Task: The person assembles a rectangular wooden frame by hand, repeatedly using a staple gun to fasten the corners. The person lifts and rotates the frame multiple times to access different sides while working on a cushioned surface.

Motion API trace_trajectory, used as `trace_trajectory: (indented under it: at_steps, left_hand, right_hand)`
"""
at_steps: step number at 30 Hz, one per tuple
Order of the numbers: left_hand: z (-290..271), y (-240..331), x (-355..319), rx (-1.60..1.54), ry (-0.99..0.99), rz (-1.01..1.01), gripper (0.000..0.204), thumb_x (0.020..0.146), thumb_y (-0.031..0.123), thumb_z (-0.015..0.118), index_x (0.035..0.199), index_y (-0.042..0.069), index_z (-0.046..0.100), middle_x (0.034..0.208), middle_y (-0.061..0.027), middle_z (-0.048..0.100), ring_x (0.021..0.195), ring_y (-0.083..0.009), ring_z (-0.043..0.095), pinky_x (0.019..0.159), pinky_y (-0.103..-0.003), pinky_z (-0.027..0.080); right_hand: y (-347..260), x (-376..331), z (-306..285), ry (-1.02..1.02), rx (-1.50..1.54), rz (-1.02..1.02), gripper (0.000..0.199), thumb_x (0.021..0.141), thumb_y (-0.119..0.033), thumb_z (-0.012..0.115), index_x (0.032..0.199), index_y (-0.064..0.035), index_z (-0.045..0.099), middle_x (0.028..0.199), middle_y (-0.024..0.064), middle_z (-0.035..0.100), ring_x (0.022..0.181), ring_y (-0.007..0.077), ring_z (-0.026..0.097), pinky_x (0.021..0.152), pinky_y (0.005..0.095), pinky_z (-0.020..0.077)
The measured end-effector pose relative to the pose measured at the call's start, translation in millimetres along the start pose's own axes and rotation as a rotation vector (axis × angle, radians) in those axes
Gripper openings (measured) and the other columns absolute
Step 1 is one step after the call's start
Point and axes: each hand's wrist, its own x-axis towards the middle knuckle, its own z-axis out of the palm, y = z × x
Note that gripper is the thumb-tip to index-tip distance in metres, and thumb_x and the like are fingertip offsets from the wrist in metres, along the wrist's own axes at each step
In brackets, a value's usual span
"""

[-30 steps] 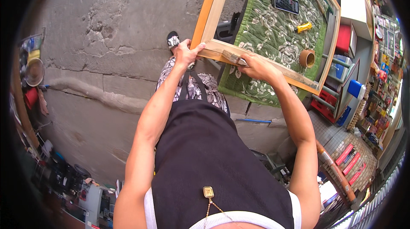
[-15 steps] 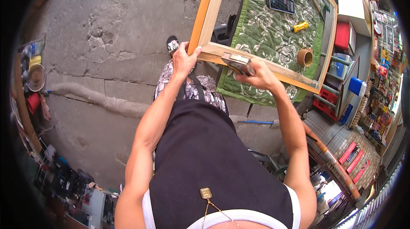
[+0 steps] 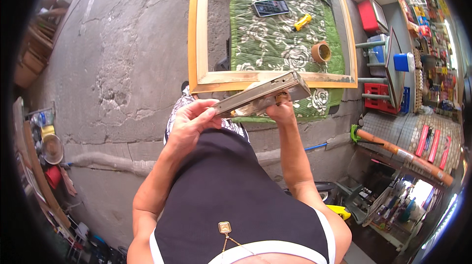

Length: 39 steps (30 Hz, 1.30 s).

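My right hand [image 3: 281, 111] is closed around the grip of a long, worn metal staple gun [image 3: 260, 94], held tilted in front of my body. At the staple gun's left end, the thumb and fingers of my left hand [image 3: 196, 120] pinch the metal. Just beyond it lies a large wooden frame [image 3: 199, 28] with an orange outer edge, its near rail partly hidden behind the tool. Through the frame's opening shows a green quilted cloth [image 3: 265, 37] with white flowers. The underside of the staple gun is mostly out of sight.
On the cloth are a phone [image 3: 271, 7], a yellow utility knife [image 3: 302, 23] and a round brown container [image 3: 321, 52]. Red and blue crates [image 3: 376, 95] stand to the right, near crowded shelves. Cracked concrete floor [image 3: 123, 67] spreads left.
My left hand has left the frame's corner and now grips the staple gun's end. My right hand has lifted the tool off the near rail and turned it lengthwise across my front.
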Motion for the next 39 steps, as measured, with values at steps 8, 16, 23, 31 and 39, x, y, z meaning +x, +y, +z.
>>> trace_trajectory:
  at_steps: [8,16,23,31,39]
  left_hand:
    - [-1.3,11.5,-13.3,-0.222,-0.133,0.062,0.016,0.083,-0.001,0.063,0.099,0.002,0.064,0.088,-0.0146,0.067,0.069,-0.0196,0.064,0.065,-0.032,0.053]
    - [-27.0,26.5,-46.6,-0.065,-0.179,0.234,0.026,0.086,0.004,0.061,0.111,0.004,0.058,0.085,-0.0126,0.067,0.073,-0.02,0.065,0.065,-0.034,0.052]
    - [-52.2,47.0,-51.5,-0.088,-0.189,0.266,0.021,0.086,0.001,0.06,0.106,0.002,0.059,0.08,-0.0148,0.066,0.069,-0.0203,0.064,0.061,-0.033,0.052]
    - [-134.9,87.6,-31.4,-0.233,-0.209,0.196,0.015,0.087,0.0,0.058,0.101,0.006,0.06,0.08,-0.0095,0.067,0.067,-0.016,0.063,0.057,-0.031,0.049]
    - [-215.1,180.5,-49.6,-0.154,-0.066,0.233,0.019,0.089,0.005,0.055,0.107,-0.001,0.058,0.083,-0.0128,0.065,0.069,-0.0208,0.062,0.065,-0.035,0.052]
  right_hand:
    - [16.2,-1.7,20.1,-0.088,0.09,-0.126,0.058,0.067,-0.027,0.081,0.113,-0.0032,0.054,0.106,0.0128,0.058,0.105,0.0305,0.056,0.093,0.051,0.0434]
    - [4.9,12.7,56.8,-0.297,0.29,-0.46,0.065,0.065,-0.028,0.083,0.116,0.0021,0.055,0.107,0.0165,0.059,0.103,0.0349,0.058,0.088,0.052,0.0469]
    - [0.1,31.9,88.5,-0.401,0.145,-0.551,0.045,0.075,-0.029,0.076,0.11,-0.0074,0.057,0.115,0.0095,0.056,0.105,0.032,0.058,0.09,0.0552,0.0471]
    - [19.8,73.2,160.7,-0.395,-0.179,-0.566,0.039,0.067,-0.014,0.082,0.096,0.0025,0.063,0.105,0.019,0.063,0.097,0.0288,0.063,0.083,0.037,0.051]
    - [75.7,130.2,249.2,-0.313,-0.168,-0.598,0.041,0.065,-0.016,0.084,0.095,0.001,0.062,0.104,0.0202,0.063,0.096,0.0294,0.063,0.082,0.0418,0.0516]
